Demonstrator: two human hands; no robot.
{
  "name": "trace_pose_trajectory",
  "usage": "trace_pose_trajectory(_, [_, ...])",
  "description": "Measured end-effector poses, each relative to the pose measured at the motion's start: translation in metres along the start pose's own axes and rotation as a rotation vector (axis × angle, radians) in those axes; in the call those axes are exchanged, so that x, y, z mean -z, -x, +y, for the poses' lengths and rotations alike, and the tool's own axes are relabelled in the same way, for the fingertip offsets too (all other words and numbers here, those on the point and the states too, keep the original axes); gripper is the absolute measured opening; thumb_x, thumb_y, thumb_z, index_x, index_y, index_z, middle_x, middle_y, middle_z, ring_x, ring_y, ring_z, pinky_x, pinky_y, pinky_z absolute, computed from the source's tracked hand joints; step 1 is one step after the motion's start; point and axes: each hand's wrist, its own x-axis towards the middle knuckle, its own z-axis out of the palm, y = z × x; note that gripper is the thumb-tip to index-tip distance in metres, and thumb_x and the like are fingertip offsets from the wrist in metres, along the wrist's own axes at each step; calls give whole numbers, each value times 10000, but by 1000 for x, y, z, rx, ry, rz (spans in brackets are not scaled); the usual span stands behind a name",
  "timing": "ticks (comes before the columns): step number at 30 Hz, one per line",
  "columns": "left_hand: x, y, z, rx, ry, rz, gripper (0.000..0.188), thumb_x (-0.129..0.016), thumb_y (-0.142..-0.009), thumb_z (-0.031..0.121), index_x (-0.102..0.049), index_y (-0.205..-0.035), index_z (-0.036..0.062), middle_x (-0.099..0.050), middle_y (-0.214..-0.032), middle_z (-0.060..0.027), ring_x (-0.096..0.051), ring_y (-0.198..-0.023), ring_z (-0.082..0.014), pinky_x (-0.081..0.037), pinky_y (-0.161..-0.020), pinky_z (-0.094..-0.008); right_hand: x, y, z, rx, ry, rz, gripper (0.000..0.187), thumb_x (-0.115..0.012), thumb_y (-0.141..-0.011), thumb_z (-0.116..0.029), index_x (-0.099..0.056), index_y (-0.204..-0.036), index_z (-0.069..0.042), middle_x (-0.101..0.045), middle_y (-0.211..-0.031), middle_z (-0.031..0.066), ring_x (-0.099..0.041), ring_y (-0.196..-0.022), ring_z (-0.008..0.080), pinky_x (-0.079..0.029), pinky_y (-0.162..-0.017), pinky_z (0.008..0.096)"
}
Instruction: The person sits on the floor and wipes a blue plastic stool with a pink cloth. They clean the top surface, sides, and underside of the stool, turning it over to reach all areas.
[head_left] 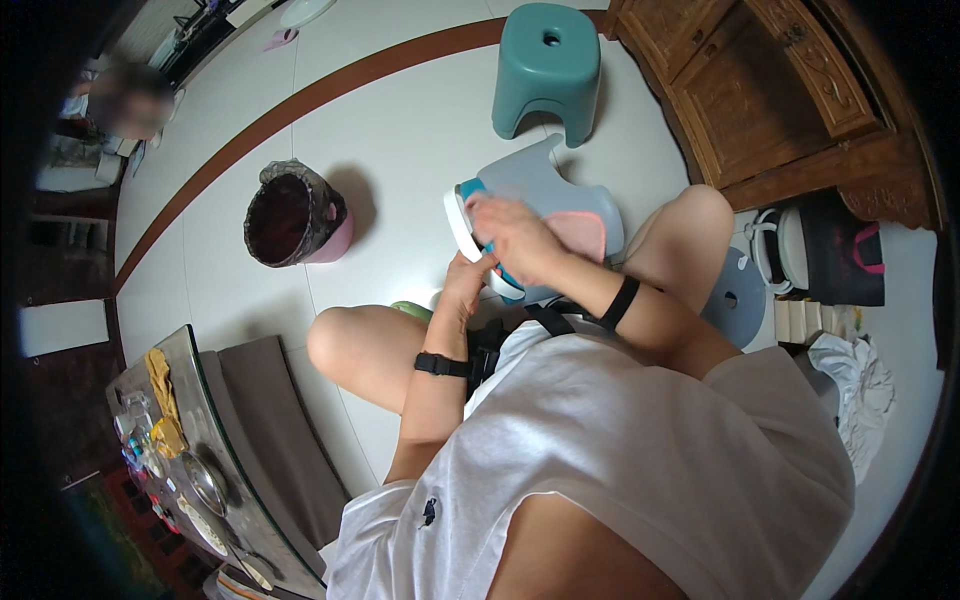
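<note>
My left hand (465, 281) grips the lower edge of a shoe-like thing (463, 228) with a thick white rim and teal inside it. My right hand (516, 238) lies over its teal face, fingers bent and smeared by motion. Whether those fingers hold anything cannot be made out. Between my knees and beyond the hands is a grey-blue plastic piece (520, 170) with a curved cut-out. A pink cloth (577, 234) rests flat on it, beside my right forearm.
A pink bin (333, 240) with a black liner stands left on the tiles. Ahead is a teal stool (548, 75); a carved wooden cabinet (750, 85) fills the far right. A cluttered glass-edged table (215, 440) stands lower left. Another person (130, 100) is at the far left.
</note>
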Motion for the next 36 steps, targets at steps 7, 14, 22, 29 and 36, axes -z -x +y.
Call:
trace_pose_trajectory(7, [-5,-3,8,11,79,-50,584,-726,-809,113,-484,-1327,-7,-615,-1039,-41,-591,-888,-157,-478,-765,-286,2,-19,23,-292,4,74,341,-519,-885,-138,-601,-1215,-166,-542,-1355,107,-453,-1306,261,-306,-1059,513])
trace_pose_trajectory(14, [-13,-5,7,31,55,-26,651,-746,-801,88,-437,-1361,-35,-613,-1066,-51,-597,-874,-166,-492,-785,-310,53,-28,53,-773,217,-9,442,-455,-926,-201,-525,-1362,-221,-473,-1439,90,-428,-1322,288,-256,-1096,570])
trace_pose_trajectory(22, [-7,-12,4,-24,-67,-102,534,-690,-845,107,-502,-1331,-8,-644,-1087,-68,-616,-914,-168,-504,-809,-303,31,6,-4,-256,133,-123,387,-561,-832,-67,-607,-1216,-73,-476,-1421,160,-402,-1349,328,-321,-1114,435])
trace_pose_trajectory(29, [3,-21,1,15,-131,-102,607,-716,-822,149,-481,-1354,-21,-641,-1129,-73,-609,-956,-162,-496,-832,-295,16,-32,30,-508,151,-110,400,-518,-908,-242,-576,-1297,-167,-375,-1512,121,-347,-1396,307,-291,-1122,498])
trace_pose_trajectory(36, [-7,-13,2,-23,-80,-54,762,-777,-805,210,-398,-1413,-48,-603,-1176,-82,-575,-1026,-179,-473,-887,-307,34,-49,74,-846,86,50,450,-525,-903,-332,-539,-1334,-201,-347,-1526,119,-391,-1351,329,-342,-1100,432])
